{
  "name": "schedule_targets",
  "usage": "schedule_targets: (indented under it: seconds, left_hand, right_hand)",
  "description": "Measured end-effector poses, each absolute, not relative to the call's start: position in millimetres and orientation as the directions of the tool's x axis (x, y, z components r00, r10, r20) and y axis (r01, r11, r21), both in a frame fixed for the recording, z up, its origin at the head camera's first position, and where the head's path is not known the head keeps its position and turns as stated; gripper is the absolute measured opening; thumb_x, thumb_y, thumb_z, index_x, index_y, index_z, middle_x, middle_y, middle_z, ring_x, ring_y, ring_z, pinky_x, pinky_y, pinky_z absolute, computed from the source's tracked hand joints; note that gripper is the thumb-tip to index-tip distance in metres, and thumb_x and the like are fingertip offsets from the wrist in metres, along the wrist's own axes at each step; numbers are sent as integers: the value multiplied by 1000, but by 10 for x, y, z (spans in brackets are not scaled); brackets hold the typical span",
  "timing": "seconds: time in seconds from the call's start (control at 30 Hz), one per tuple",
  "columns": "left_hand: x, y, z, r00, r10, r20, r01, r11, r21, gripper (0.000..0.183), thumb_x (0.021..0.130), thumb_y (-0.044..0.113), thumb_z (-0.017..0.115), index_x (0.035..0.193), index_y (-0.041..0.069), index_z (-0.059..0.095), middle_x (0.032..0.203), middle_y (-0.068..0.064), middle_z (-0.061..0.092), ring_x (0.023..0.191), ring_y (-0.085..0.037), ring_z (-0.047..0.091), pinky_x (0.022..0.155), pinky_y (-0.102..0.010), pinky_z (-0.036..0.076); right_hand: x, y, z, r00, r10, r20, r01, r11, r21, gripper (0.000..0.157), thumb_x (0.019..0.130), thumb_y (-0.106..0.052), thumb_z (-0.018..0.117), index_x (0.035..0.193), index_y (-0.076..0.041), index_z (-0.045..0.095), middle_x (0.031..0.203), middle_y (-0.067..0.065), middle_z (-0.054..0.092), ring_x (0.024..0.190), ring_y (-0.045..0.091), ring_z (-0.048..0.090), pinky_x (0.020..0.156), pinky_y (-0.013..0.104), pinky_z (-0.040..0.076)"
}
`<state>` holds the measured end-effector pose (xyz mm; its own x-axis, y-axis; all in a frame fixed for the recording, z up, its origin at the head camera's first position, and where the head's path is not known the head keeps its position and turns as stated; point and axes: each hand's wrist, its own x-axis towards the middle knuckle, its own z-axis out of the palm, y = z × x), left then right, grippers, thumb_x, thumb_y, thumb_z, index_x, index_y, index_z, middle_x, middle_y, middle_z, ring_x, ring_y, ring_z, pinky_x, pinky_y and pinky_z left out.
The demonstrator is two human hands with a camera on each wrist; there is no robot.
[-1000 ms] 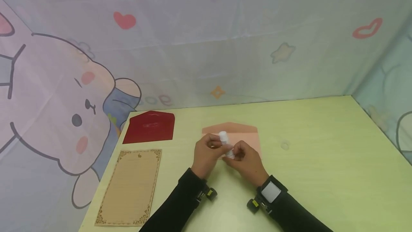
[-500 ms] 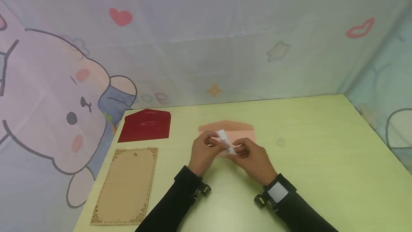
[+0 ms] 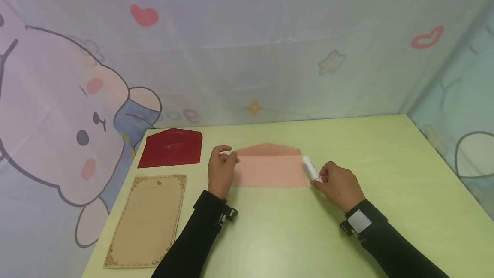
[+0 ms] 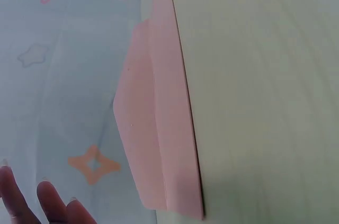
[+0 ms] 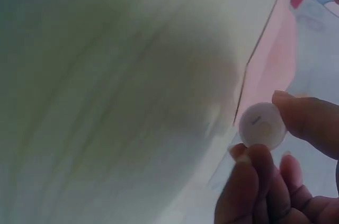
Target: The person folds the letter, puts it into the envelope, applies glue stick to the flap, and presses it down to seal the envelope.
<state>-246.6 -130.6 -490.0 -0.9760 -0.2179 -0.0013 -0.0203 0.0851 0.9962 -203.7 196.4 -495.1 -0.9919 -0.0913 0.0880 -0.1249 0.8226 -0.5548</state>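
A pink envelope (image 3: 270,170) lies with its flap (image 3: 268,149) unfolded toward the back of the table. At its left end is my left hand (image 3: 221,170), fingers loosely bent and holding nothing; whether it touches the paper I cannot tell. In the left wrist view, some of its fingers (image 4: 53,203) show at the lower left. My right hand (image 3: 341,185) pinches a white glue stick (image 3: 311,169) by its near end, just right of the envelope. The right wrist view shows the round end of the glue stick (image 5: 262,126) between thumb and fingers.
A dark red envelope (image 3: 171,149) lies at the back left. In front of it is a tan letter sheet (image 3: 146,222) with a decorated border, partly covered by the left sleeve. A printed cloth (image 3: 231,46) hangs behind the pale yellow table (image 3: 270,235).
The hands have parted. My left hand has let go of the glue stick and moved left; my right hand has carried it right, uncovering the pink envelope.
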Motion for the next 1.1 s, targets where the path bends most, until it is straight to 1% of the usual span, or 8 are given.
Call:
schedule_targets:
  seconds: [0.13, 0.23, 0.5, 0.77, 0.9, 0.97, 1.03, 1.1]
  left_hand:
    - [-2485, -1310, -4919, -974, -226, -3, -20, 75, 997, 27, 110, 12, 65, 136, 6, 62, 83, -12, 65, 114, -51, 75, 70, -25, 42]
    - [-2493, -1303, -4899, -973, -231, -3, -20, 72, 997, 25, 109, 12, 65, 134, 9, 63, 87, -19, 67, 109, -51, 73, 71, -27, 40]
    - [-2468, -1270, -4872, -968, -251, -3, -30, 104, 994, 25, 108, 9, 63, 133, 6, 63, 79, 1, 64, 91, -39, 69, 71, -29, 39]
    - [-2472, -1289, -4842, -968, -251, 6, -24, 115, 993, 27, 107, 7, 62, 134, 3, 64, 84, -5, 68, 85, -32, 66, 69, -27, 39]
    - [-2485, -1296, -4866, -972, -235, 11, -22, 137, 990, 25, 107, 8, 63, 132, 5, 64, 84, -7, 68, 79, -26, 63, 68, -27, 39]
    - [-2485, -1304, -4880, -978, -208, 16, -21, 178, 984, 26, 107, 10, 65, 133, 6, 65, 89, -9, 70, 80, -23, 63, 70, -28, 43]
    - [-2511, -1317, -4906, -987, -155, 34, -7, 259, 966, 30, 107, 13, 69, 136, 9, 67, 100, -10, 75, 87, -22, 67, 78, -32, 53]
    - [-2582, -1331, -4951, -994, -76, 81, 47, 374, 926, 37, 105, 17, 75, 141, 10, 69, 117, -12, 78, 104, -28, 73, 91, -43, 61]
  right_hand:
    - [-2017, 2025, -4981, -992, -87, 90, -120, 865, -487, 33, 96, -21, 90, 98, 2, 66, 78, 10, 72, 64, 20, 60, 56, 33, 45]
    - [-2032, 2045, -4981, -996, -63, 59, -83, 887, -454, 33, 96, -21, 89, 94, 0, 65, 76, 11, 71, 63, 21, 60, 54, 33, 44]
    - [-2061, 2096, -4960, -999, -37, -5, -31, 893, -449, 35, 97, -23, 88, 89, -2, 61, 77, 12, 68, 67, 24, 59, 57, 34, 44]
    - [-2096, 2120, -4974, -998, -46, 43, -60, 886, -459, 42, 98, -31, 88, 93, 1, 61, 76, 12, 66, 66, 23, 57, 56, 33, 43]
    - [-2109, 2113, -4962, -987, -10, 158, -78, 898, -432, 52, 98, -42, 88, 106, 3, 63, 89, 18, 67, 61, 22, 53, 50, 33, 41]
    - [-2169, 2077, -4926, -972, -23, 235, -121, 904, -410, 51, 98, -40, 89, 112, 3, 65, 98, 22, 69, 63, 25, 56, 50, 37, 45]
    - [-2284, 2004, -4863, -955, -77, 286, -188, 905, -382, 51, 98, -35, 90, 120, 5, 67, 112, 28, 71, 77, 34, 67, 60, 46, 57]
    - [-2426, 1884, -4793, -946, -152, 288, -251, 902, -351, 58, 96, -33, 92, 131, 7, 68, 128, 32, 72, 102, 46, 73, 82, 56, 65]
